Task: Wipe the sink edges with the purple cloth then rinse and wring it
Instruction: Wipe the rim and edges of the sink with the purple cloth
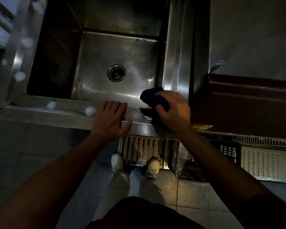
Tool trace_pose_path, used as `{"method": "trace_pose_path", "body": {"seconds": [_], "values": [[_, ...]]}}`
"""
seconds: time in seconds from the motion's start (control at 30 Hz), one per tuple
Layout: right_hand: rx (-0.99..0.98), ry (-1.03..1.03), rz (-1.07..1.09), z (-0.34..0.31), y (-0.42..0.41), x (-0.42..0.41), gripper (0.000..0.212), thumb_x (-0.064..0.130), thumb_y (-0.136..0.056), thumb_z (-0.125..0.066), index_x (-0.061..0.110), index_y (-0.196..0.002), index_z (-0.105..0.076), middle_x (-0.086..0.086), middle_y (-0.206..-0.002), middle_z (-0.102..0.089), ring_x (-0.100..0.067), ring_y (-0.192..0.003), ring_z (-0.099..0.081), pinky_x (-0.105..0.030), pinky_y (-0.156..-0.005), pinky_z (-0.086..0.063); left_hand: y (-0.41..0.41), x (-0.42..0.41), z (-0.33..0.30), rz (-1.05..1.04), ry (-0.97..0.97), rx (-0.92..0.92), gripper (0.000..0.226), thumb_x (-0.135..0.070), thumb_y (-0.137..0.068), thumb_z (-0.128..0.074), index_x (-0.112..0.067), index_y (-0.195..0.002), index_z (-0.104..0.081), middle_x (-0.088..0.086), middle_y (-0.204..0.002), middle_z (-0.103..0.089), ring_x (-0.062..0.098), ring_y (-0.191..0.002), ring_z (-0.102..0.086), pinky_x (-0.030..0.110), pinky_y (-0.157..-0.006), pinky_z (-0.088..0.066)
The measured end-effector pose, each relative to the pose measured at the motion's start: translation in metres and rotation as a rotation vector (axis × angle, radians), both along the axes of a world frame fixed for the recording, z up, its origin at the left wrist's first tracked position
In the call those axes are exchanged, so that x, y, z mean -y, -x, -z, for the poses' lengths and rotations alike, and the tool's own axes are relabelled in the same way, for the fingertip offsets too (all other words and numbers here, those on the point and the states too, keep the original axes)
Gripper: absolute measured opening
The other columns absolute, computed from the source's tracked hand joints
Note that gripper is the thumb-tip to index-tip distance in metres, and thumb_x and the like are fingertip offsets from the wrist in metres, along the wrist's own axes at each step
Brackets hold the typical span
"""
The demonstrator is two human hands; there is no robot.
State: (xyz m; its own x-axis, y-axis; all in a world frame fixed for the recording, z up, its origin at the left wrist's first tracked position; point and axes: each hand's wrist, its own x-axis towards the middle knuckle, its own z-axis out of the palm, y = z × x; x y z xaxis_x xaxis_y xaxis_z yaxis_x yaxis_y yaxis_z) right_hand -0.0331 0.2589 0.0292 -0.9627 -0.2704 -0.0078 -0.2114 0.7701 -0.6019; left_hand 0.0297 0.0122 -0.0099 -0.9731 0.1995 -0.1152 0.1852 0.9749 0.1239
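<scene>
A deep steel sink (40, 111) fills the upper middle of the head view, with a round drain (116, 72) in its floor. My right hand (172, 109) grips a dark purple cloth (151, 95) bunched at the sink's front right corner, part of it hanging over the inner edge. My left hand (110, 119) rests flat on the front rim just left of the cloth, fingers straight and pointing into the basin.
A steel divider ledge (178, 47) runs along the sink's right side, with a steel counter (254, 38) and a dark brown bin (246, 103) beyond it. Perforated metal floor grates (142, 150) lie below the front rim by my shoes. The scene is dim.
</scene>
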Motion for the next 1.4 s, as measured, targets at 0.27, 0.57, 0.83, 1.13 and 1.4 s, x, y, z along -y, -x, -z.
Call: {"method": "trace_pose_path", "body": {"seconds": [0.27, 0.57, 0.83, 1.13, 1.4], "values": [[0.039, -0.175, -0.127, 0.022, -0.038, 0.019, 0.045, 0.042, -0.086, -0.054, 0.031, -0.128, -0.064, -0.002, -0.142, -0.054, -0.028, -0.128, -0.049, -0.048, -0.103, -0.035, 0.002, 0.0, -0.001, 0.003, 0.033, 0.033, 0.073, -0.062, -0.091, -0.041, -0.007, -0.138, -0.047, 0.018, -0.128, -0.058, 0.034, -0.116, -0.053, 0.048, -0.108, -0.036], [0.019, -0.306, -0.041, 0.007, -0.065, -0.021, 0.039, 0.044, -0.08, -0.05, 0.024, -0.105, -0.072, -0.005, -0.121, -0.063, -0.026, -0.111, -0.055, -0.041, -0.093, -0.037, 0.001, 0.001, -0.001, 0.009, 0.014, 0.023, 0.074, -0.062, -0.089, -0.042, -0.007, -0.138, -0.048, 0.018, -0.129, -0.058, 0.034, -0.116, -0.053, 0.048, -0.109, -0.035], [-0.071, -0.132, 0.151, -0.014, -0.046, -0.036, 0.04, 0.039, -0.082, -0.049, 0.02, -0.108, -0.073, -0.003, -0.112, -0.069, -0.024, -0.103, -0.058, -0.037, -0.088, -0.04, 0.0, 0.0, -0.003, 0.016, -0.01, 0.007, 0.071, -0.061, -0.09, -0.043, -0.007, -0.135, -0.051, 0.018, -0.125, -0.059, 0.034, -0.113, -0.054, 0.048, -0.107, -0.036], [-0.097, -0.347, 0.068, 0.029, -0.053, 0.015, 0.053, 0.039, -0.082, -0.054, 0.023, -0.133, -0.059, -0.011, -0.149, -0.049, -0.033, -0.145, -0.034, -0.053, -0.119, -0.022, -0.002, 0.004, -0.007, 0.01, -0.148, 0.003, 0.077, -0.065, -0.088, -0.047, -0.009, -0.141, -0.045, 0.015, -0.138, -0.053, 0.032, -0.127, -0.048, 0.05, -0.113, -0.032], [-0.144, -0.353, 0.098, 0.034, -0.052, 0.018, 0.055, 0.038, -0.079, -0.055, 0.02, -0.131, -0.061, -0.015, -0.147, -0.05, -0.036, -0.139, -0.043, -0.053, -0.119, -0.025, 0.004, 0.1, -0.028, -0.057, -0.243, -0.16, 0.056, -0.051, -0.093, -0.047, -0.009, -0.129, -0.057, 0.016, -0.14, -0.054, 0.035, -0.139, -0.04, 0.052, -0.113, -0.031]]}}
